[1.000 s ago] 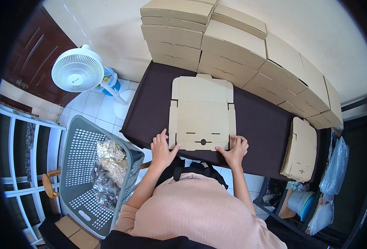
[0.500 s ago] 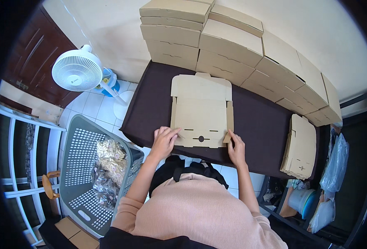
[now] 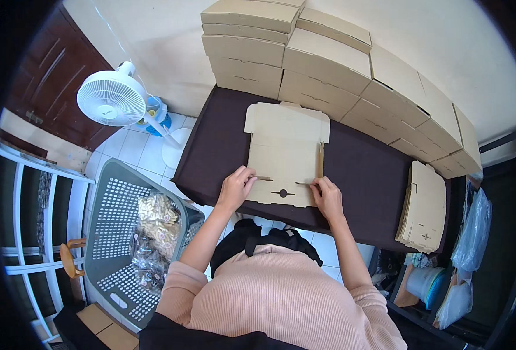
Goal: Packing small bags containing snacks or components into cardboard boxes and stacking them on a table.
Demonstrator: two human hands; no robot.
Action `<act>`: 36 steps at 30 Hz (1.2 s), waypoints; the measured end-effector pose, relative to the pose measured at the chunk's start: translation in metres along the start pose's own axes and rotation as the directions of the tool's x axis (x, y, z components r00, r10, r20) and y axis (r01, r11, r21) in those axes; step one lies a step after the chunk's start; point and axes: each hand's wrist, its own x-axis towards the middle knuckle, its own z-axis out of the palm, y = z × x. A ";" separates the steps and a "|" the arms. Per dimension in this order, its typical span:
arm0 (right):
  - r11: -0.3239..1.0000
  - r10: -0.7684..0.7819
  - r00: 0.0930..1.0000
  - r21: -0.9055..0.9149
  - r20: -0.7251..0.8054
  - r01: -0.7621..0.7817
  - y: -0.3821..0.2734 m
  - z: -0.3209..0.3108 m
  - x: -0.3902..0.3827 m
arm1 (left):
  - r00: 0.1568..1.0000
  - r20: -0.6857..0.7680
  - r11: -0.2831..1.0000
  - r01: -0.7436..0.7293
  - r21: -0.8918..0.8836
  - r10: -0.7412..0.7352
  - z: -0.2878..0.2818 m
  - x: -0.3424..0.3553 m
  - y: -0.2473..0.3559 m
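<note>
A partly folded brown cardboard box (image 3: 284,154) lies before me on the dark-covered table, its wide lid panel flat at the far end. A round hole and several slots mark its near panel. At the near left corner, my left hand (image 3: 237,188) pinches a small flap by the left slot. My right hand (image 3: 328,197) has the matching flap on the right between thumb and fingers, its edge by the right slot. Both side walls stand raised, the right one showing more plainly. The fingertips partly hide the flaps.
Closed cardboard boxes (image 3: 322,87) are stacked along the wall behind the table (image 3: 363,169). Flat box blanks (image 3: 424,204) lie piled at its right end. On the left are a grey laundry basket (image 3: 115,219) with plastic-wrapped items and a white standing fan (image 3: 111,98).
Both hands have moved inward, bringing the small corner flaps from the sides toward the slots. The side walls now stand more upright. The whole view has shifted slightly.
</note>
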 end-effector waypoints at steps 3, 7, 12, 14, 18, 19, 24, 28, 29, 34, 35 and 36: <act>0.998 -0.061 0.998 -0.017 0.028 0.061 -0.004 -0.004 0.004 | 0.990 0.020 0.988 -0.144 0.060 0.143 -0.004 0.001 -0.008; 0.989 -0.143 0.986 -0.023 0.080 0.145 0.005 -0.004 0.006 | 0.969 0.116 0.975 -0.222 0.029 0.217 -0.013 -0.001 -0.016; 0.977 -0.207 0.974 -0.027 0.089 0.210 0.007 -0.007 0.004 | 0.927 0.288 0.969 -0.248 -0.003 0.239 -0.029 -0.007 -0.007; 0.979 -0.198 0.976 -0.036 0.094 0.202 0.004 -0.007 0.005 | 0.891 0.326 0.932 -0.357 0.070 0.317 -0.030 -0.010 -0.010; 0.985 -0.163 0.981 -0.029 0.107 0.167 0.004 -0.006 0.004 | 0.866 0.359 0.915 -0.397 0.072 0.348 -0.027 -0.011 -0.018; 0.986 -0.162 0.981 -0.031 0.105 0.166 0.004 -0.007 0.004 | 0.877 0.326 0.914 -0.397 0.077 0.353 -0.024 -0.012 -0.021; 0.998 -0.035 0.971 0.065 0.236 0.021 -0.005 -0.020 0.008 | 0.899 0.235 0.912 -0.400 0.092 0.370 -0.016 -0.008 -0.022; 0.989 -0.127 0.963 0.108 0.236 0.104 -0.018 -0.032 0.007 | 0.933 0.180 0.943 -0.328 0.064 0.312 -0.015 -0.006 -0.017; 0.992 -0.121 0.960 0.069 0.254 0.107 -0.014 -0.030 0.005 | 0.938 0.177 0.949 -0.310 0.054 0.297 -0.015 -0.005 -0.016; 0.988 -0.151 0.961 0.035 0.232 0.147 -0.010 -0.024 -0.004 | 0.948 0.159 0.959 -0.283 0.017 0.277 -0.020 -0.007 -0.014; 0.988 -0.151 0.961 0.036 0.232 0.147 -0.011 -0.024 -0.005 | 0.954 0.159 0.965 -0.261 0.013 0.256 -0.023 -0.007 -0.013; 0.986 -0.162 0.964 0.064 0.211 0.152 -0.015 -0.026 -0.006 | 0.954 0.159 0.965 -0.260 0.013 0.255 -0.024 -0.007 -0.012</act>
